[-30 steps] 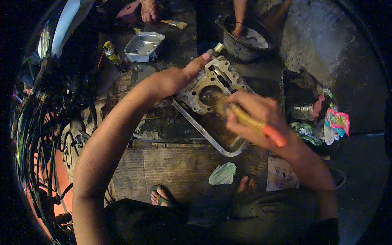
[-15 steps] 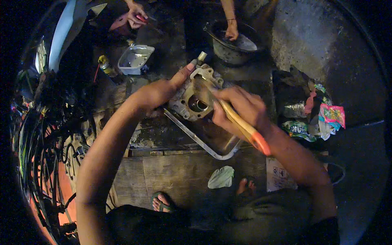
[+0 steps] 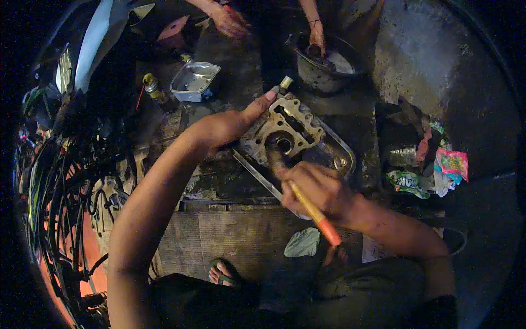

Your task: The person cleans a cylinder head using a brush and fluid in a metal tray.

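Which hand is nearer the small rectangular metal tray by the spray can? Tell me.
Left. The left hand grips the engine part, just right of and below the rectangular tray. The right hand, holding a brush, sits farther down and right.

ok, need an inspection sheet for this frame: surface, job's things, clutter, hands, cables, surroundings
Surface: dirty, stained floor with a worn board at the near edge.
Job's things: metal engine part propped in a shallow metal tray; brush with an orange-tipped handle.
Clutter: small square tray, spray can, crumpled wrappers, pale rag.
Hands: left hand steadies the part; right hand grips the brush.
Cables: wire tangle at left.
Surroundings: another person's hands at a dark basin; sandalled foot.
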### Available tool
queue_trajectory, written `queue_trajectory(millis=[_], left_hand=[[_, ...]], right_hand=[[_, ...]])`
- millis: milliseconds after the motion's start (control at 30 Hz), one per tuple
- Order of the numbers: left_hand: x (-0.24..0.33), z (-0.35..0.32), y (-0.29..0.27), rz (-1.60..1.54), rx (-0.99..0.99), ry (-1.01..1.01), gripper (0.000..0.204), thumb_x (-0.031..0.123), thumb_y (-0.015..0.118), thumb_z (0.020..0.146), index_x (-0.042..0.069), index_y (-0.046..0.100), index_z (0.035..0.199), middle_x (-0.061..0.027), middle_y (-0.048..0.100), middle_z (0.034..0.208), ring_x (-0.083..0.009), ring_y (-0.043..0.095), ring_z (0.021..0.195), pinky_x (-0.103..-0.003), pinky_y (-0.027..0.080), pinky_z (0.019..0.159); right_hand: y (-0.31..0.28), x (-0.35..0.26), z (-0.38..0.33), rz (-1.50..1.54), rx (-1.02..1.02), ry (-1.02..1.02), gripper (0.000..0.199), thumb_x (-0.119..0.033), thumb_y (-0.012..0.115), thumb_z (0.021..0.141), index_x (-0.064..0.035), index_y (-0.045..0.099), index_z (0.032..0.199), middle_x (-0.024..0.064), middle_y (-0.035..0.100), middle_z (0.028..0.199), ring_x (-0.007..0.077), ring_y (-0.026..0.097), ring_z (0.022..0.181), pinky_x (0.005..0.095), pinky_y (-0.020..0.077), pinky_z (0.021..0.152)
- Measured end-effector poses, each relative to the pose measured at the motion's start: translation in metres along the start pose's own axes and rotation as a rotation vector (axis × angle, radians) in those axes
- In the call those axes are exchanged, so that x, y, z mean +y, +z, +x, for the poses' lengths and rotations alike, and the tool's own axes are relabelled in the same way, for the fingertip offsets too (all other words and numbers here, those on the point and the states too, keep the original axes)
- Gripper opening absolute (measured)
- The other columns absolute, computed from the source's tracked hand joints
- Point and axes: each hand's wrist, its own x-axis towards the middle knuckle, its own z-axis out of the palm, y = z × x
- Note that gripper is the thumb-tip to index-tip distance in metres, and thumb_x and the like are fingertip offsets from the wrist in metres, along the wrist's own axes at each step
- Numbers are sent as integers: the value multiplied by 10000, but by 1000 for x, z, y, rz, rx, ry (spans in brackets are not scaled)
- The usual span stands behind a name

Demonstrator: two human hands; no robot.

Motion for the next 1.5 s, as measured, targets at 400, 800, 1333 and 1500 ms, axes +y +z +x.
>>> queue_trajectory(millis=[400, 800, 1333, 1500], left_hand=[[-41, 20, -33, 134, -73, -240, 959, 852, 289, 775, 151, 388, 1422, -136, 528, 1313, -225, 518, 1070, -354, 447, 760], [-11, 5, -16, -101, -196, -404, 932, 853, 263, 779, 147, 459, 1354, -60, 589, 1210, -163, 524, 1009, -311, 429, 680], [12, -7, -14, -3, -135, -375, 887, 832, 251, 802, 164, 470, 1343, -56, 605, 1211, -200, 570, 1034, -350, 473, 718], [-11, 2, -13, -27, -149, -354, 900, 826, 257, 805, 146, 468, 1355, -81, 650, 1109, -206, 604, 929, -306, 478, 605]], right_hand=[[27, -3, 14, 108, 67, 55, 165, 15, 660, 730, 20, 571, 870, 128, 609, 789, 253, 639, 656, 321, 529, 573], [7, -3, 52, 223, 356, 311, 139, -54, 670, 790, -29, 561, 873, 90, 591, 724, 152, 583, 593, 307, 477, 545], [22, -5, 26, 139, 247, 168, 176, 17, 668, 723, -12, 562, 860, 117, 594, 732, 251, 622, 608, 321, 496, 549], [6, 11, 7, 20, 179, 62, 134, 17, 664, 719, -12, 589, 826, 99, 554, 701, 218, 570, 546, 318, 469, 500]])
